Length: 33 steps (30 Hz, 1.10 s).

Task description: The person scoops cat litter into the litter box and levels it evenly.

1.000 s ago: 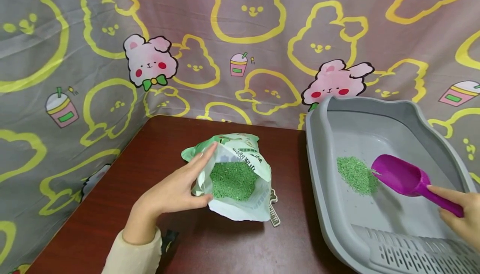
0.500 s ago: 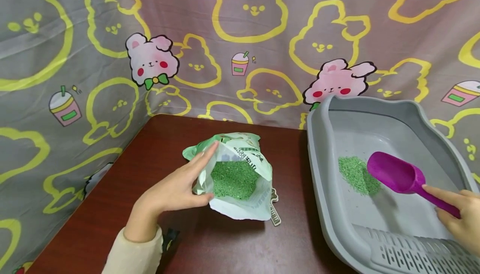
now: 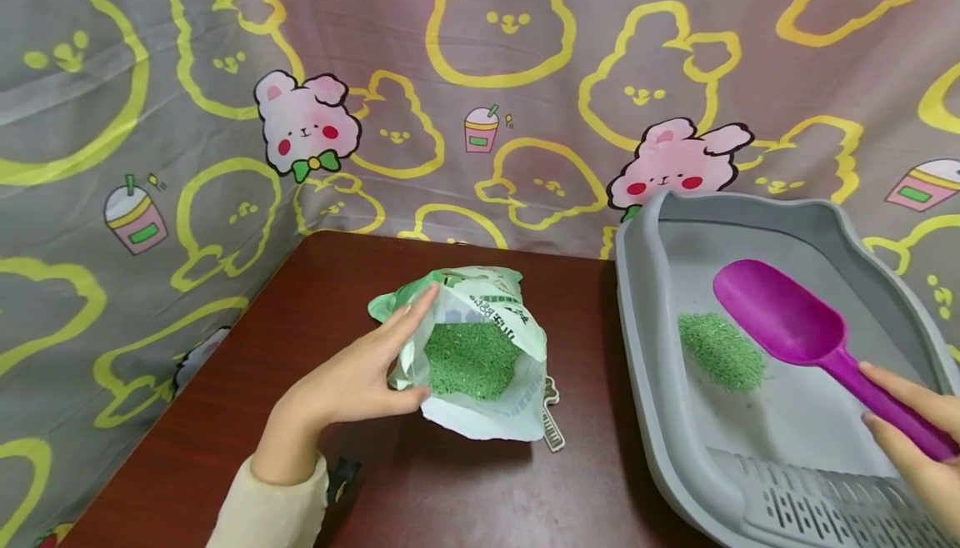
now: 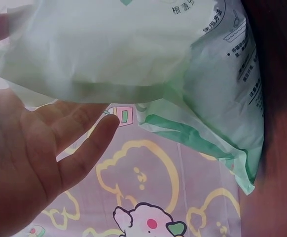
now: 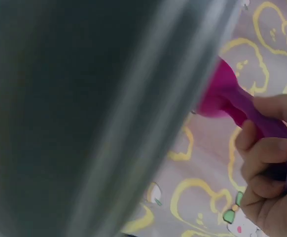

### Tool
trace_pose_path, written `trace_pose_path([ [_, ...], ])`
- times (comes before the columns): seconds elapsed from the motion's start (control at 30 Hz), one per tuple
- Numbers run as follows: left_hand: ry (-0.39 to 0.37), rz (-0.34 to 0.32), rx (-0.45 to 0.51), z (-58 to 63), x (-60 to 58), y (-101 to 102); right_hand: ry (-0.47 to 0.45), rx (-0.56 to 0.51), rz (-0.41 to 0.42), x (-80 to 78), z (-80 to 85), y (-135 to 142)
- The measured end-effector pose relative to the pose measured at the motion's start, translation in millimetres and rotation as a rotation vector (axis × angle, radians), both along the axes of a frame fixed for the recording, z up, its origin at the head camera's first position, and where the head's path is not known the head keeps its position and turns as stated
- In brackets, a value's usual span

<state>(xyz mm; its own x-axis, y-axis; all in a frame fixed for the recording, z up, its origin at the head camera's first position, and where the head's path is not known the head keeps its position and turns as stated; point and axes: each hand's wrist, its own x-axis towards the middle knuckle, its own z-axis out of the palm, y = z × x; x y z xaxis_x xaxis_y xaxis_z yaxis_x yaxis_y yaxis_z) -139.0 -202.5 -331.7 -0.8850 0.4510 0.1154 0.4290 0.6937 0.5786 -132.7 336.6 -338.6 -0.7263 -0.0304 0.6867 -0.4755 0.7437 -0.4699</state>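
Note:
A purple scoop (image 3: pixel 783 315) hangs above the grey litter box (image 3: pixel 637 348), its bowl apparently empty. My right hand (image 3: pixel 918 440) grips its handle, with fingers curled round it in the right wrist view. Below the scoop, green litter pellets (image 3: pixel 720 352) lie in a small heap on the box floor. At the table's middle stands an opened litter bag (image 3: pixel 480 427), its mouth facing me and plenty of green pellets inside. My left hand (image 3: pixel 352 373) touches the left side of that mouth, fingers extended and thumb apart; in the left wrist view the bag partly hides the fingers.
A flat, light-coloured piece with a slotted end (image 3: pixel 552 431) pokes out from behind the bag's right side. A small dark object (image 3: pixel 341 477) lies by the left sleeve. A patterned curtain (image 3: pixel 525 115) closes off the back and left of the brown table (image 3: pixel 585 481).
The scoop has lifted away from the pellet heap and levelled; earlier a few pellets were falling from its tip. The left hand and bag have stayed in place.

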Motion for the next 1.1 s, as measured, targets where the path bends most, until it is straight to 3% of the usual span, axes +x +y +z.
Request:
trace_pose_path([
  [0.17, -0.006, -0.011, 0.004, 0.0, -1.9, 0, 0.082, -0.147, 0.047, 8.9, -2.0, -15],
  [0.27, -0.010, -0.011, 0.011, -0.4, -1.4, 0, 0.062, -0.173, -0.001, 16.1, 2.2, -26],
  [0.33, -0.007, -0.009, 0.013, -0.7, -1.2, 0, 0.037, -0.208, 0.009, 21.0, 5.2, -35],
  [0.47, 0.012, -0.008, 0.014, -1.0, -1.3, -1, 0.038, -0.287, 0.134, 27.0, 6.7, -52],
  [0.7, 0.024, -0.011, 0.030, -3.1, -2.1, 0, 0.018, -0.242, 0.152, 32.7, 9.7, -77],
  [0.8, 0.023, -0.008, 0.035, -4.6, -2.1, 0, 0.002, -0.263, 0.180, 32.6, 5.7, -85],
  [1.1, 0.028, 0.008, 0.035, -6.3, -1.2, -1, 0.000, -0.193, 0.314, 25.2, -3.8, -103],
])
